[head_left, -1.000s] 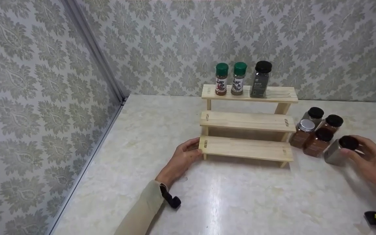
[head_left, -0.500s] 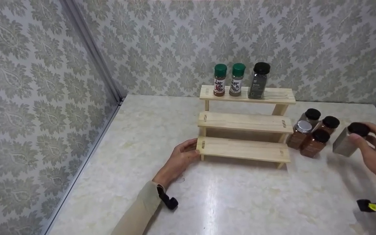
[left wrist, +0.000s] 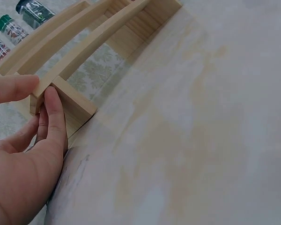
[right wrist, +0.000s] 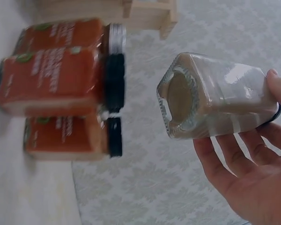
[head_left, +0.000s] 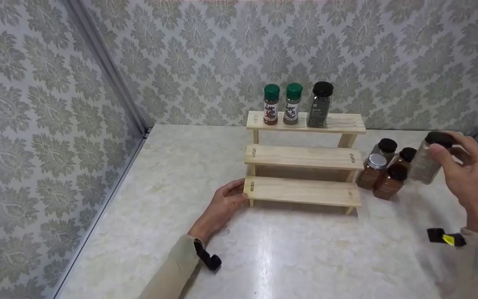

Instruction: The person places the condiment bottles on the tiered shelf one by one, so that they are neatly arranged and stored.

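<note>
Jar held above the counter, rack pinched at its corner

The right hand (head_left: 469, 170) has its grip around a clear jar (head_left: 425, 162) of greyish contents, thumb on one side and fingers on the other, up near the black lid. The jar is off the counter (head_left: 305, 253), lid up and base down; the right wrist view looks onto its thick glass underside. It is to the right of the wooden rack (head_left: 305, 192), near a cluster of four jars, and in the right wrist view a gap separates it from them.

Those four stand close together on the counter beside the rack's right end: a silver-lidded jar (head_left: 371, 172), a black-lidded red-brown jar (head_left: 389, 182) at the front, another reddish jar (head_left: 405, 158) behind that, and a greyish jar (head_left: 385, 148) at the back. White lettering on the reddish labels is too blurred to read.

The left hand (head_left: 224, 205) pinches the front left corner of the rack's lowest tier, its grip narrow, thumb on top and fingers at the side and beneath.

On the top tier, from left to right, stand a red-labelled bottle (head_left: 271, 106) and a greyish bottle (head_left: 292, 106), both green-capped, then a taller dark jar (head_left: 320, 106) with a black lid. Patterned wallpaper (head_left: 206, 66) covers the wall behind
</note>
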Demonstrator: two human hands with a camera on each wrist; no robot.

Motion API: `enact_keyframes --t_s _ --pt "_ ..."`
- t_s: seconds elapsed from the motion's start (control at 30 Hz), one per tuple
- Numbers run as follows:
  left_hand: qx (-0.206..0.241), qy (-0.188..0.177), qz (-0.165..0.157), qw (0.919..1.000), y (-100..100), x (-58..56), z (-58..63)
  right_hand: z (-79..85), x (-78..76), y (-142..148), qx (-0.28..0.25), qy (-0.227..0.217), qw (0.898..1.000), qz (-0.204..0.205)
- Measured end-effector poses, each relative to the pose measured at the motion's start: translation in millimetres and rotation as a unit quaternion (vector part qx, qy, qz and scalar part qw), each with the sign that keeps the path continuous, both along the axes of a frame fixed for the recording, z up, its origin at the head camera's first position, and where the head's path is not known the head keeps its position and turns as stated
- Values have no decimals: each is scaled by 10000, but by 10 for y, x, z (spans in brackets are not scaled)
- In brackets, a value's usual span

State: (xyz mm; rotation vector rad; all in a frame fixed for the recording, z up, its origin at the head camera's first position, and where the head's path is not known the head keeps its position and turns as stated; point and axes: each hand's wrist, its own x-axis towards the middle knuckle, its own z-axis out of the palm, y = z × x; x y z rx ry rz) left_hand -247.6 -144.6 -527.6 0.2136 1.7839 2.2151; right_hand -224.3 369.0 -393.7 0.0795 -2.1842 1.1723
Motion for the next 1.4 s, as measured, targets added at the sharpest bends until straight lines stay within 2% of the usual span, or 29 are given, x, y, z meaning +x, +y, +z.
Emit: enact_keyframes --t_s 0.13,0.4,0.57,0.67,0.77,0.83,0.93,1.4 --pt "57 -50 50 10000 25 -4 -3 98 -17 -94 -175 36 9998 -8" --pt "-189 0 105 9998 22 3 13 269 -34 -309 -545 389 9976 174" --pt "-297 19 114 9995 -31 8 34 353 -98 -440 -811 699 9926 578" --pt "-229 -2 87 9997 -30 0 34 392 -166 -490 -1184 932 9840 951" --pt "-119 14 30 9999 -10 -13 18 421 -245 -533 -1271 1208 9778 1145" --pt "-61 34 12 10000 5 -14 2 428 -298 -566 -1218 1335 9761 1204" --pt "-72 96 12 9999 22 -7 -18 422 -373 -626 -893 1445 9791 1120" --pt "-146 121 31 9998 -11 11 3 361 -838 -925 -1206 1632 9673 1519"
